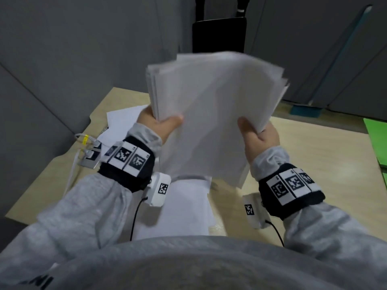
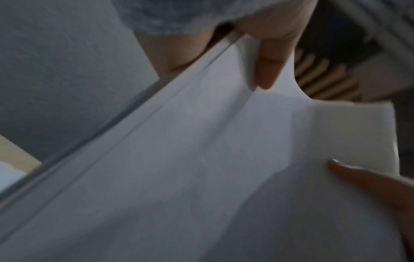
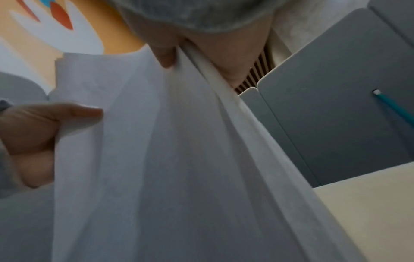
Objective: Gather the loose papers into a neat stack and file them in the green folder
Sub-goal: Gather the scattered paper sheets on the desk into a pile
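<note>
Both hands hold a thick stack of white papers upright above the table, its sheets slightly fanned at the far edge. My left hand pinches the stack's left side, thumb on the near face. My right hand grips its right side the same way. The same stack fills the left wrist view, and the stack fills the right wrist view too. More loose white sheets lie on the table below, and others lie at the left. The green folder lies at the table's right edge.
The light wooden table stands against grey partition walls. A small grey device with white cables sits near the left edge. A black chair back stands beyond the table. A teal-handled broom or dustpan leans at the back right.
</note>
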The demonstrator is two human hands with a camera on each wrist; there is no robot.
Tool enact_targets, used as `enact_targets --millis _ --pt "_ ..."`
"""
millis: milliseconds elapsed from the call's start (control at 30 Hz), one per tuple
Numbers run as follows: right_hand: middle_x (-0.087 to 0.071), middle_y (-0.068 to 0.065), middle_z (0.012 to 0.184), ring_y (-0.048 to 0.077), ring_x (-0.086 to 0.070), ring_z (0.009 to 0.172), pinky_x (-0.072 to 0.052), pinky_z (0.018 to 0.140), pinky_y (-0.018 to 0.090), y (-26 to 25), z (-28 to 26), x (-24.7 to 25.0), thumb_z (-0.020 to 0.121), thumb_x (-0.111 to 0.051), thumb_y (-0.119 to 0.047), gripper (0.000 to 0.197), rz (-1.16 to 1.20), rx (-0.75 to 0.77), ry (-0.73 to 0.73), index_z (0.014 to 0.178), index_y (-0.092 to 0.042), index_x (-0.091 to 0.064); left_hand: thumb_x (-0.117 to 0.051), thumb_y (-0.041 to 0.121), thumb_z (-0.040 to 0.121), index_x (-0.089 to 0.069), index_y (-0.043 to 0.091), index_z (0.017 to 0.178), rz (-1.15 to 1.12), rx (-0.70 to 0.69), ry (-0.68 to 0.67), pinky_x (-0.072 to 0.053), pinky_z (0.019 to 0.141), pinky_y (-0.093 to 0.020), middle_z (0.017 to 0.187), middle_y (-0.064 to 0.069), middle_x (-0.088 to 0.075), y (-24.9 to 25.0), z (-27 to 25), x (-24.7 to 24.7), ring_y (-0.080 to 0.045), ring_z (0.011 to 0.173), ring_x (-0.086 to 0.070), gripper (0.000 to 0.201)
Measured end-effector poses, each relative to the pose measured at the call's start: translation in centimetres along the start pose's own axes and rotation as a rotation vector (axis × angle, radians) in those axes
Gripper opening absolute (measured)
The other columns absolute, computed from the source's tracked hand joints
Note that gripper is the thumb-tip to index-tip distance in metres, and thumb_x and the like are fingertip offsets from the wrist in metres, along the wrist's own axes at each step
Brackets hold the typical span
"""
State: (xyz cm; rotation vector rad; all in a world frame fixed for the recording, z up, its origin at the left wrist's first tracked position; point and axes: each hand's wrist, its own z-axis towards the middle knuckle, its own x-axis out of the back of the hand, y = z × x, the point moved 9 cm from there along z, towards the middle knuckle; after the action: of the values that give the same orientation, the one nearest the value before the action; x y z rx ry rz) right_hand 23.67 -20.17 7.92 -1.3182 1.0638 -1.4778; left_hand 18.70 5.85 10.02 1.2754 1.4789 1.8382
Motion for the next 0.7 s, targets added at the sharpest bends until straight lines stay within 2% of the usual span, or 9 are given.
enact_targets --millis 67,133,200,267,300,400,533,633,700 --pt "-0.067 -0.006 0.096 0.011 -0.065 0.088 -0.053 0.074 0.025 -1.1 0.0 0.8 0.082 -0.069 -0.027 0.032 0.202 0.077 0.044 0.111 -0.022 -0.058 -0.078 0.029 0.070 -0.058 0.023 0.100 -0.091 -0.054 0.033 -0.050 0.064 -0.014 0.082 0.012 -0.063 0.6 0.6 1.0 -0.008 0.075 -0.063 0.036" --pt "-0.067 -0.011 0.099 0.010 -0.066 0.094 -0.054 0.077 0.024 0.9 0.5 0.3 0.072 -0.074 -0.031 0.050 0.250 0.006 -0.008 0.116 -0.027 -0.052 -0.081 0.023 0.067 -0.059 0.018 0.107 -0.115 -0.018 -0.010 -0.050 0.070 -0.015 0.092 0.006 -0.065 -1.0 0.8 0.7 -0.015 0.085 -0.063 0.046" --pt "-0.067 -0.007 0.098 0.020 -0.065 0.100 -0.051 0.078 0.029 4.4 0.5 -1.2 0.068 -0.079 -0.026 0.057 0.116 -0.177 -0.101 0.119 -0.022 -0.053 -0.081 0.020 0.070 -0.060 0.014 0.114 -0.012 0.124 -0.143 -0.050 0.077 -0.017 0.103 0.000 -0.066 -4.5 0.5 -1.4 -0.018 0.096 -0.062 0.050" --pt "-0.066 0.004 0.104 0.029 -0.062 0.106 -0.048 0.084 0.034 7.5 -0.4 -2.4 0.074 -0.078 -0.020 0.052 -0.104 -0.317 -0.205 0.121 -0.015 -0.056 -0.075 0.042 0.073 -0.058 0.013 0.122 0.258 0.287 -0.312 -0.045 0.096 -0.030 0.122 -0.009 -0.063 -7.9 -0.7 -3.7 -0.023 0.112 -0.059 0.059" --pt "-0.065 0.009 0.110 0.030 -0.061 0.107 -0.048 0.087 0.037 8.6 -0.8 -2.8 0.077 -0.075 -0.019 0.049 -0.193 -0.359 -0.238 0.121 -0.012 -0.057 -0.068 0.050 0.077 -0.055 0.010 0.125 0.383 0.347 -0.328 -0.041 0.100 -0.032 0.128 -0.012 -0.059 -9.2 -0.9 -3.9 -0.026 0.118 -0.055 0.064" --pt "-0.064 0.016 0.115 0.033 -0.060 0.105 -0.047 0.089 0.037 9.7 -1.2 -2.3 0.082 -0.070 -0.023 0.044 -0.226 -0.430 -0.199 0.120 -0.006 -0.058 -0.061 0.040 0.087 -0.058 0.007 0.120 0.233 0.276 -0.239 -0.040 0.085 -0.026 0.106 -0.004 -0.062 -7.8 -0.2 -4.0 -0.024 0.102 -0.058 0.047" --pt "-0.063 0.006 0.097 0.024 -0.060 0.089 -0.043 0.077 0.029 8.5 0.1 -1.3 0.086 -0.062 -0.024 0.030 -0.185 -0.343 -0.121 0.115 -0.016 -0.060 -0.065 0.033 0.084 -0.058 0.019 0.119 0.096 0.129 -0.233 -0.045 0.090 -0.030 0.098 0.004 -0.063 -6.4 1.5 -4.2 -0.019 0.096 -0.060 0.038" --pt "-0.057 0.005 0.076 0.023 -0.051 0.072 -0.039 0.066 0.027 8.2 0.5 -1.1 0.085 -0.054 -0.020 0.009 -0.245 -0.285 -0.083 0.092 -0.024 -0.055 -0.062 0.022 0.082 -0.054 0.027 0.107 0.068 0.191 -0.279 -0.051 0.086 -0.036 0.092 0.001 -0.067 -9.6 2.6 -4.3 -0.027 0.092 -0.065 0.026" --pt "-0.056 0.004 0.072 0.025 -0.051 0.070 -0.038 0.064 0.028 8.6 0.8 -1.2 0.084 -0.051 -0.020 0.014 -0.283 -0.290 -0.078 0.094 -0.025 -0.058 -0.062 0.016 0.084 -0.052 0.025 0.107 0.105 0.295 -0.264 -0.050 0.078 -0.035 0.094 -0.003 -0.066 -12.7 3.4 -3.2 -0.032 0.093 -0.066 0.027"
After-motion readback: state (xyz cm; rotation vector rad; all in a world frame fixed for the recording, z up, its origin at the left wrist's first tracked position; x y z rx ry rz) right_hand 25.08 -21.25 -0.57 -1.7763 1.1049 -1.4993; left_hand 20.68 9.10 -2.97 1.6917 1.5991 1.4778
